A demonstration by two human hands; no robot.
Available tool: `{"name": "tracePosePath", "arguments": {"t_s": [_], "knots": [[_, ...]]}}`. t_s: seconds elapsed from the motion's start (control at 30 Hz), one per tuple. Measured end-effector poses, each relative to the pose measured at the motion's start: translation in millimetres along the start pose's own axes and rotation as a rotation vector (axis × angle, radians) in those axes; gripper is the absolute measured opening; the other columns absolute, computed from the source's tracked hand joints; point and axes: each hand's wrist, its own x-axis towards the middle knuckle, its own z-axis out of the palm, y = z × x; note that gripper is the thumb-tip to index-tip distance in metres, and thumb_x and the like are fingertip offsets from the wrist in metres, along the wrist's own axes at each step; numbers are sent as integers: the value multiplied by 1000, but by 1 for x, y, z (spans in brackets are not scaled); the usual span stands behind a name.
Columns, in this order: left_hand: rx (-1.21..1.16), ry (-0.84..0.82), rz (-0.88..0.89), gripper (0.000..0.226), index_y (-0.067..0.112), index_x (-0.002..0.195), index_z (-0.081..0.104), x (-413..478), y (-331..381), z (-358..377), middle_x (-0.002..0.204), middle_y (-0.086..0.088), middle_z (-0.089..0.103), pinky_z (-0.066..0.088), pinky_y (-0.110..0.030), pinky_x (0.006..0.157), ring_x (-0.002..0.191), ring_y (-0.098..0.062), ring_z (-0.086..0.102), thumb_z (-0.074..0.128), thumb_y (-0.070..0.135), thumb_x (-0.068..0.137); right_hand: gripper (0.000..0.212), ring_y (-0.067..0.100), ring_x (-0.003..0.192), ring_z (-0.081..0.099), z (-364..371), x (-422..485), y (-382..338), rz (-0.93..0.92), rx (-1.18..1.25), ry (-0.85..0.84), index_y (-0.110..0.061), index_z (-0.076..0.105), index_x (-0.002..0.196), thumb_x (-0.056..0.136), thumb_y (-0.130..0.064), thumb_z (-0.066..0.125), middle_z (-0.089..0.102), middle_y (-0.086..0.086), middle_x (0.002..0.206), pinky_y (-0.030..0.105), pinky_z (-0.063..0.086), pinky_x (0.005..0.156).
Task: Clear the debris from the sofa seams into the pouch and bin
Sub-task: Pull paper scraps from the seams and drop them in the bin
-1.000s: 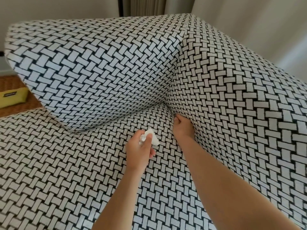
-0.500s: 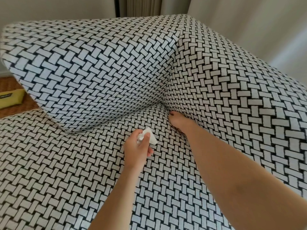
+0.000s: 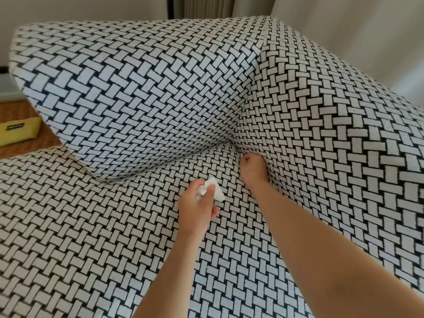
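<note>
The sofa (image 3: 137,92) is covered in a black-and-white woven pattern. My left hand (image 3: 197,207) hovers over the seat and grips a crumpled white scrap of paper (image 3: 214,190) between thumb and fingers. My right hand (image 3: 253,168) is pushed into the seam (image 3: 231,143) where the seat meets the right side cushion, close to the corner. Its fingers are buried in the fabric and hidden; only the knuckles and the thumb show. A yellow pouch (image 3: 18,131) lies off the sofa at the far left.
The pouch rests on a brown wicker surface (image 3: 25,111) left of the back cushion. Pale walls and a curtain (image 3: 206,6) stand behind the sofa. The seat fabric (image 3: 80,226) stretches wide in front of my hands.
My right hand has stayed in the corner seam, shifting only slightly along it. My left hand keeps holding the white scrap in about the same place.
</note>
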Motion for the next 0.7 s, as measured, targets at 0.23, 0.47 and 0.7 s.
{"name": "tracePosePath", "arguments": {"t_s": [0.23,0.47,0.7], "knots": [[-23,23,-26,16,28,82,57,-1,1,1,59,0,58,41,-18,36,39,-7,53,54,16,92,15,11,56,48,-3,-11,-1,-73,-84,80,-19,57,91,96,-23,43,51,-8,64,20,34,48],[-12,16,-129,6,14,97,57,1,3,0,91,-13,62,53,-26,48,52,-12,65,52,13,93,20,18,59,52,-19,-50,2,-237,-310,-43,-21,45,87,99,-33,33,48,-7,58,29,40,57],[102,-3,-314,20,3,111,54,-29,12,-18,102,-20,60,48,-16,46,61,-15,64,49,14,95,22,18,74,54,-35,-99,-2,-326,-495,-291,-21,48,93,99,-33,30,53,-2,77,28,43,63]]}}
